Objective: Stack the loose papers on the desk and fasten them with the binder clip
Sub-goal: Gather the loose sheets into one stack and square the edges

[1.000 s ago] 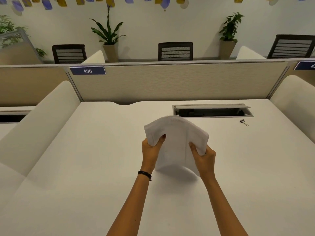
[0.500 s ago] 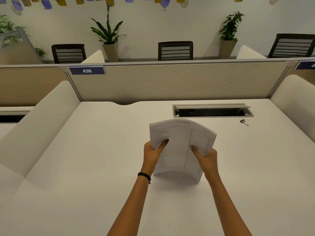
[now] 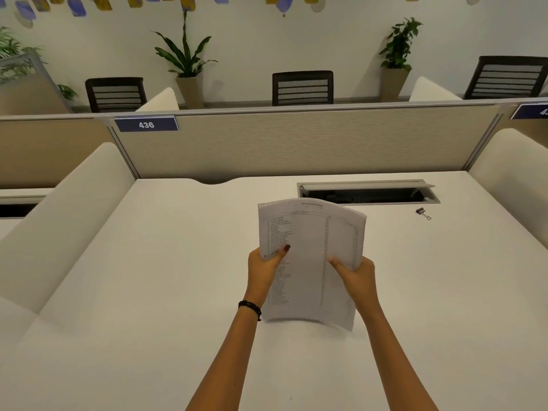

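Papers: stack (image 3: pixel 311 256) upright, bottom edge on desk (image 3: pixel 148 292), bowing; light, floppy.
Grip: left hand (image 3: pixel 264 269) and right hand (image 3: pixel 355 277) closed on side edges.
Binder clip (image 3: pixel 422 213): loose, right of stack.

White desk (image 3: pixel 148 292), beige partition (image 3: pixel 296 143), dark chairs (image 3: pixel 302 88), potted plants (image 3: pixel 185 59), perhaps paper garland (image 3: pixel 189 0)

Papers (image 3: pixel 311 256) hide both hands' fingers behind — print too small to read
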Demonstrator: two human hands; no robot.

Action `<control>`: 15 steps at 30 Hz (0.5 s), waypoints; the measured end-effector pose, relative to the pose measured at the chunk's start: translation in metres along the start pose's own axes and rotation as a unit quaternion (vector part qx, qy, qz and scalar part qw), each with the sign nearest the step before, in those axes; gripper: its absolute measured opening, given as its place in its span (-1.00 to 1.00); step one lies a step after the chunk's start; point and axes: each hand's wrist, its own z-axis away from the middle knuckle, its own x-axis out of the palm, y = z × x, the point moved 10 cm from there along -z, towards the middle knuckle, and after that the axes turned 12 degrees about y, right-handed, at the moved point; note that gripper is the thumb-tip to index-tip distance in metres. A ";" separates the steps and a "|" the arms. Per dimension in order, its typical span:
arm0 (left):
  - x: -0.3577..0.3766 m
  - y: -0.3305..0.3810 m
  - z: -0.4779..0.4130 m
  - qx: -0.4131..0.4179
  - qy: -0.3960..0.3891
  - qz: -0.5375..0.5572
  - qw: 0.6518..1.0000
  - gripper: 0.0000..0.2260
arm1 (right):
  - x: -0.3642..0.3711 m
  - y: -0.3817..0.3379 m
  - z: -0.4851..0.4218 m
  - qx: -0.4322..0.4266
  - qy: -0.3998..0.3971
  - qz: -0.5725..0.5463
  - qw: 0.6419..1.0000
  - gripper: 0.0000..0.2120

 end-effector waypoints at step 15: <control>0.004 -0.028 -0.004 -0.097 -0.014 0.002 0.995 -0.78 | -0.004 0.018 -0.017 0.063 -0.048 0.012 0.997 -0.76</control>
